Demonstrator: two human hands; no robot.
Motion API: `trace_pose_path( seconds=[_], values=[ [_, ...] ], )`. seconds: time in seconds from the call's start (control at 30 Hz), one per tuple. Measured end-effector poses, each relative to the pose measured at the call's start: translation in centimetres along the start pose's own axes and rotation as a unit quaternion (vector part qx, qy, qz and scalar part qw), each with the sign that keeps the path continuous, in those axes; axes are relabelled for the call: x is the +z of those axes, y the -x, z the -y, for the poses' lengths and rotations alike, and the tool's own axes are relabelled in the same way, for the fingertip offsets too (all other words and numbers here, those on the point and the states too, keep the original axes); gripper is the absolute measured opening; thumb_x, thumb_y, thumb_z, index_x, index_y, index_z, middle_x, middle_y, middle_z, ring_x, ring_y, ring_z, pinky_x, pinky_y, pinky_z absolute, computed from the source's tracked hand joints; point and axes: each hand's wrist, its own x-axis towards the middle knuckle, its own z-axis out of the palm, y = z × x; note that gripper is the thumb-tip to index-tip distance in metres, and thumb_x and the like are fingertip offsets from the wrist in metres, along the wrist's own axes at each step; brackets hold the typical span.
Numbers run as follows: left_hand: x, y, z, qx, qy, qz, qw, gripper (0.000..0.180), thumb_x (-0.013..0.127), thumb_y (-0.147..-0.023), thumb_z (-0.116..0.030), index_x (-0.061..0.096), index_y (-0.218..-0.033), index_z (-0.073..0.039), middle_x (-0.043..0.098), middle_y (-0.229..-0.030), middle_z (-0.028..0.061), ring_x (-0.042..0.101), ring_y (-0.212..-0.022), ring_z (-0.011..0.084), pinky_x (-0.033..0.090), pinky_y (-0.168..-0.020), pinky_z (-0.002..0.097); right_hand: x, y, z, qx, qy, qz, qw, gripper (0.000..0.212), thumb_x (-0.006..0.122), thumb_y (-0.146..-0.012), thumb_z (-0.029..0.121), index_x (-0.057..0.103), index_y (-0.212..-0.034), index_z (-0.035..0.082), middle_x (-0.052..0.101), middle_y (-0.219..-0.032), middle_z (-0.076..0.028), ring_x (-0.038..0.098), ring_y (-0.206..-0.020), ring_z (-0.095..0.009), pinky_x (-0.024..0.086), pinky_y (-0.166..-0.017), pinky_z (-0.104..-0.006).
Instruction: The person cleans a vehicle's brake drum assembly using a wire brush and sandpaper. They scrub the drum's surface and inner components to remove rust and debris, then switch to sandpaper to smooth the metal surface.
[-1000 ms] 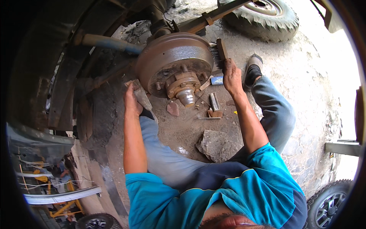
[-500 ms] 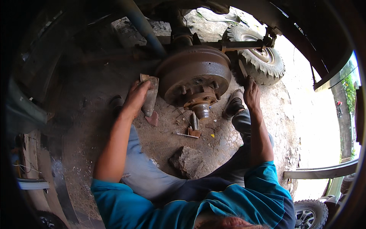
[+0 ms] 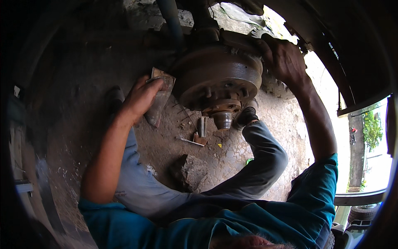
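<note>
My left hand is closed round a worn, grey-brown tapered block, held upright just left of a rusty brake drum. The drum's studded hub faces me, with a shiny metal end sticking out. Over the drum's far right edge reaches my right hand, its fingers bent beside a dark bar behind the drum. Shadow hides the fingertips, so what they grip does not show.
On the ground below the hub lie a metal cylinder, a thin white strip and a brown fragment. A rough stone sits between my legs. Behind my right wrist stands a treaded tire. A blue-grey tube slants down at the back.
My right hand has risen from beside the tire to the drum's far right edge; the flat strip it held no longer shows clearly. My left hand keeps the block, slightly tilted.
</note>
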Motion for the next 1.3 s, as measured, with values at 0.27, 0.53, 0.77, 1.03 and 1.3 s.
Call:
trace_pose_path(
  seconds=[0.27,0.53,0.77,1.03,1.3],
  values=[
    [0.1,-0.7,-0.1,-0.034,-0.036,0.004,0.999,0.036,0.057,-0.097,-0.028,0.058,-0.123,-0.004,0.064,-0.114,0.0074,0.06,-0.106,0.0175,0.048,-0.092,0.0332,-0.4,-1.6,4.4,-0.059,0.081,0.025,0.995,0.037,0.048,-0.1,0.034,0.067,-0.083,0.006,0.062,-0.064,-0.021,0.064,-0.056,-0.035,0.049,-0.048,-0.0449],
    [-1.9,-0.1,0.7,-0.021,-0.031,-0.022,0.999,0.036,0.056,-0.097,-0.029,0.055,-0.123,-0.003,0.064,-0.111,0.009,0.061,-0.105,0.018,0.05,-0.089,0.0346,0.2,2.9,0.7,-0.041,0.008,-0.018,0.999,0.038,0.042,-0.103,0.045,0.058,-0.097,0.011,0.065,-0.067,-0.015,0.062,-0.05,-0.028,0.044,-0.042,-0.0394],
    [-1.7,-0.3,0.8,-0.035,-0.035,0.006,0.999,0.037,0.057,-0.097,-0.029,0.055,-0.123,-0.003,0.064,-0.114,0.0096,0.062,-0.102,0.018,0.051,-0.087,0.0336,-1.0,-0.3,4.5,-0.066,0.022,0.02,0.997,0.038,0.043,-0.103,0.046,0.061,-0.103,0.013,0.062,-0.061,-0.015,0.061,-0.051,-0.032,0.045,-0.045,-0.0422],
    [-3.0,0.8,0.9,-0.026,-0.053,-0.037,0.998,0.038,0.057,-0.097,-0.027,0.055,-0.126,-0.002,0.064,-0.116,0.0094,0.062,-0.104,0.0175,0.05,-0.089,0.0318,0.5,2.2,-0.7,-0.074,0.004,-0.018,0.997,0.037,0.044,-0.102,0.045,0.06,-0.101,0.012,0.06,-0.059,-0.015,0.063,-0.054,-0.035,0.046,-0.048,-0.0456],
    [-2.1,0.1,0.8,-0.03,-0.057,-0.008,0.998,0.038,0.057,-0.097,-0.028,0.055,-0.125,-0.003,0.065,-0.113,0.0087,0.062,-0.103,0.0169,0.051,-0.088,0.0316,-0.1,-3.0,5.7,-0.112,0.105,0.031,0.988,0.04,0.045,-0.101,0.049,0.06,-0.104,0.013,0.059,-0.058,-0.016,0.062,-0.055,-0.037,0.047,-0.05,-0.0466]
  ],
)
